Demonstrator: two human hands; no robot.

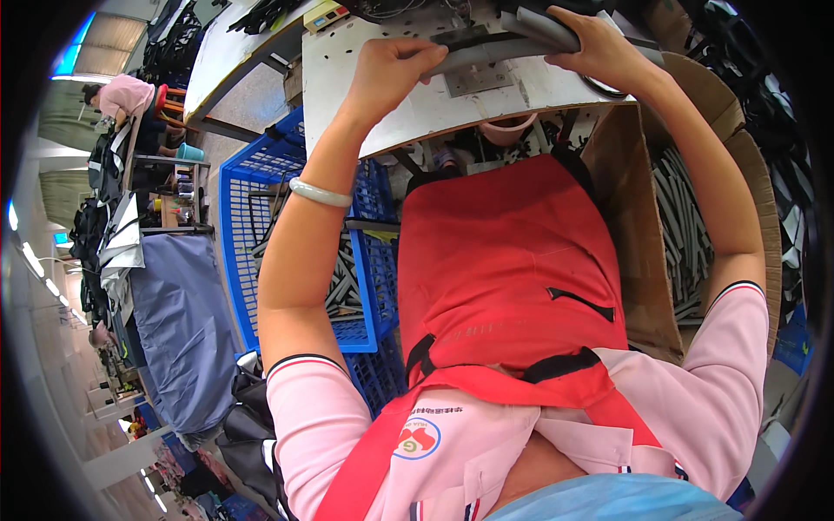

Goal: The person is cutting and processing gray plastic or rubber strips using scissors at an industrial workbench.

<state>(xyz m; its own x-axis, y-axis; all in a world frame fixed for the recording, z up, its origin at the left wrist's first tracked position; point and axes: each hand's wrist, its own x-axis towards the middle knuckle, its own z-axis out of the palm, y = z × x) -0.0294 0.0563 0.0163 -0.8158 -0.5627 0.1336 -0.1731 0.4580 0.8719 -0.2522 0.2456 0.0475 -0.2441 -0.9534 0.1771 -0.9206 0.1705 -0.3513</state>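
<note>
Both of my hands are raised over the white worktable [347, 95] at the top of the view. A long grey tube-like strip [499, 54] with a dark edge stretches between them, above a metal plate [478, 80] set in the tabletop. My left hand [391, 76] is closed, with thumb and fingers pinching the strip's left end. My right hand [604, 50] wraps around the strip farther right, thumb below and fingers above. Another grey tube piece [547, 28] lies within that same grip. Part of a machine [456, 13] shows beyond, cut off by the upper edge.
Blue plastic crates [239, 226] stand left of my red apron, one holding several grey strips. On my right, an open cardboard box [638, 243] contains more grey tubes [682, 226]. A pink basin [508, 130] sits under the table. Another person [126, 97] bends over work at far left.
</note>
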